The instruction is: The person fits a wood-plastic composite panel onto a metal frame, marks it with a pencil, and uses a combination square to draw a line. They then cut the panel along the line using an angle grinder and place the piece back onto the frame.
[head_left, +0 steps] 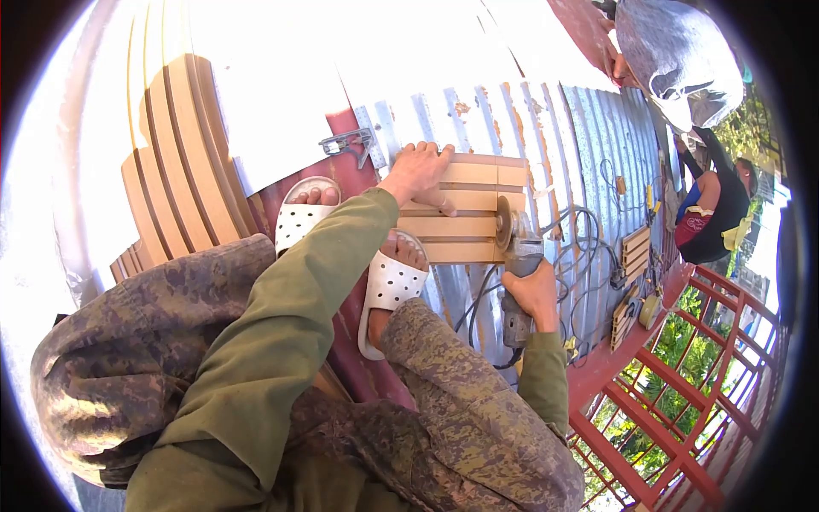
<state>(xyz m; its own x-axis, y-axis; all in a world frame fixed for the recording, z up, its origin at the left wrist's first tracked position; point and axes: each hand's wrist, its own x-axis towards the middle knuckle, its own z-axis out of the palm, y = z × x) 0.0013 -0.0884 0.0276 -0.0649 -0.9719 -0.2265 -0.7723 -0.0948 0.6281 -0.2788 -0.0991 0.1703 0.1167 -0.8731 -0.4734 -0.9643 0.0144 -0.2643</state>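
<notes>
My left hand (418, 177) is braced on the left end of a tan slatted panel (465, 200), its fingers bent over the far slats and its thumb apart. In my right hand (535, 293) is an angle grinder (519, 320), gripped round its body. The grinder's disc (503, 224) stands across the slats near the panel's right end and appears to touch them. A thin line crosses the far slats in line with the disc. Part of the panel's left end is hidden under my left hand.
Corrugated metal sheeting (589, 119) lies beneath the panel. A clamp (348, 143) sits on a red beam by my sandals. Long slatted boards (183, 162) stand at left. Cables (584, 239) and short slatted pieces (636, 252) lie right, before a red railing (674, 384). Two people are beyond.
</notes>
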